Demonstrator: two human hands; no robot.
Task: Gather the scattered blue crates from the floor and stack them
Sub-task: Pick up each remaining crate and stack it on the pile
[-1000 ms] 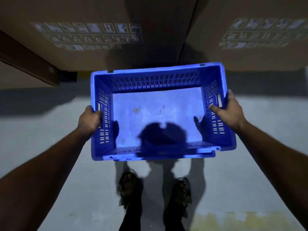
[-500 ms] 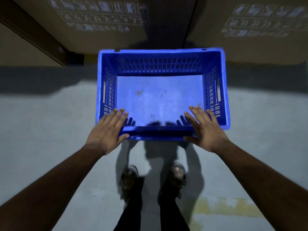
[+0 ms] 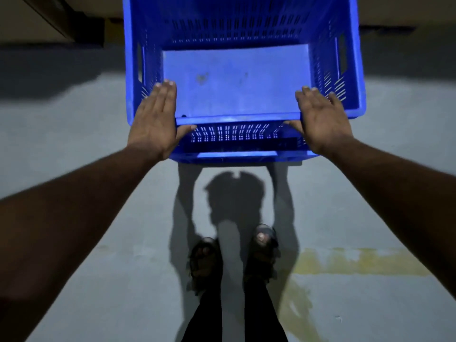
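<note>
One blue slotted crate (image 3: 237, 80) stands empty on the grey floor in front of me, its far rim cut off by the top of the view. My left hand (image 3: 155, 119) lies flat over the near left corner of its rim. My right hand (image 3: 323, 119) lies flat over the near right corner. On both hands the fingers are stretched out into the crate and the thumb rests against the outer near wall under the rim. Neither hand curls around the crate.
Large brown cardboard boxes (image 3: 74, 13) stand right behind the crate at the top of the view. My two sandalled feet (image 3: 234, 255) are on the floor about a step back from the crate. A worn yellow floor marking (image 3: 357, 262) runs to the right.
A second ago I held the crate by its side handles above the floor. I set it down, let go, and my hands have moved onto the near rim corners; the view is closer.
</note>
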